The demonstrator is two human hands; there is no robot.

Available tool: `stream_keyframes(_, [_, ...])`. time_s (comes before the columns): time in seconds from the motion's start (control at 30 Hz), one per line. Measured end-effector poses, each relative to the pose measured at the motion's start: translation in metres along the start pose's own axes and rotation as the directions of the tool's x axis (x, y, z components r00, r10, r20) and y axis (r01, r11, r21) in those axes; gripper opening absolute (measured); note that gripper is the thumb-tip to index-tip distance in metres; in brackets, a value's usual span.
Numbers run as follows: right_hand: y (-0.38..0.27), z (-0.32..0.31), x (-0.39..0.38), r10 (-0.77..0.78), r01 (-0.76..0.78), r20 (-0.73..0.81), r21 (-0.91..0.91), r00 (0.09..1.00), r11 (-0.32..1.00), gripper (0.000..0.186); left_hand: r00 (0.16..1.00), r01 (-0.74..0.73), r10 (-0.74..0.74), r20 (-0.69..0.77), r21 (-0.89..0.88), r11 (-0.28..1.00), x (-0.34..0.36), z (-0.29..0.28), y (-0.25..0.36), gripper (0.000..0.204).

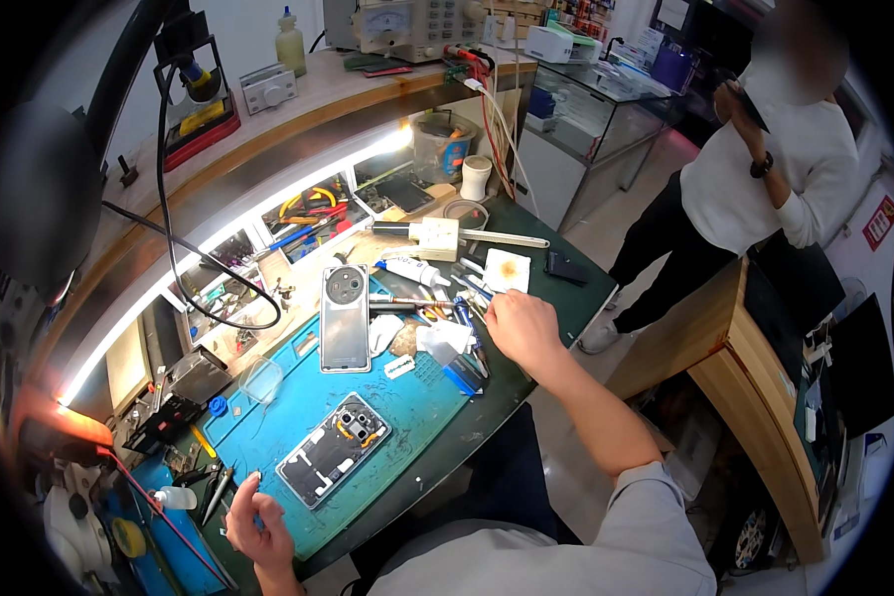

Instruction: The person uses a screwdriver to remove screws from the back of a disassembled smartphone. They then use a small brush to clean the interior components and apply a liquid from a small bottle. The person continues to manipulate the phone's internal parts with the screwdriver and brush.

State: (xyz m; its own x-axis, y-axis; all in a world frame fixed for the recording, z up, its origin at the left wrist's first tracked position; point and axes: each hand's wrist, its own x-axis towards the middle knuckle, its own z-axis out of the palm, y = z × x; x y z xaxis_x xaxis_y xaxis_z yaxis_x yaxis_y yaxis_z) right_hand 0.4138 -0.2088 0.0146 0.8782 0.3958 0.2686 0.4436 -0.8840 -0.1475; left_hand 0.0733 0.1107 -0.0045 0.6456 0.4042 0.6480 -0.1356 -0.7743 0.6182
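My right hand (522, 331) is closed around a slim blue tool (476, 287) near the mat's far right edge; its kind is hard to make out. Beside it lies a pale square pad (508, 270) with a brown stain. My left hand (259, 524) is raised at the near left, fingers loosely curled and apart, with nothing visible in them. Just right of that hand an opened phone (335, 450) shows its inner parts and orange ribbon. Farther back rests a silver phone back cover (345, 328) with a round camera ring.
A white tube (414, 271), a brush with a wooden handle (487, 236) and several small tools crowd the mat's far right. Pliers and tweezers (217, 494) lie at the left, near a small white bottle (176, 498). A black cable (165, 219) hangs over the bench. Another person (755, 169) stands at the right.
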Motion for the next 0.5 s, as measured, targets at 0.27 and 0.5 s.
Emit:
stream_keyframes(0.27, [-0.007,-0.019,0.051,0.052,-0.031,0.304,-0.074,0.951,0.997,0.022,1.000,-0.009,0.009,0.003,0.032,0.999,0.002,0.001,0.004,0.029])
stream_keyframes(0.5, [0.036,-0.030,0.030,0.221,-0.229,0.100,0.674,0.970,0.702,0.020,0.997,-0.071,0.071,-0.008,0.024,0.997,0.008,0.001,0.009,0.028])
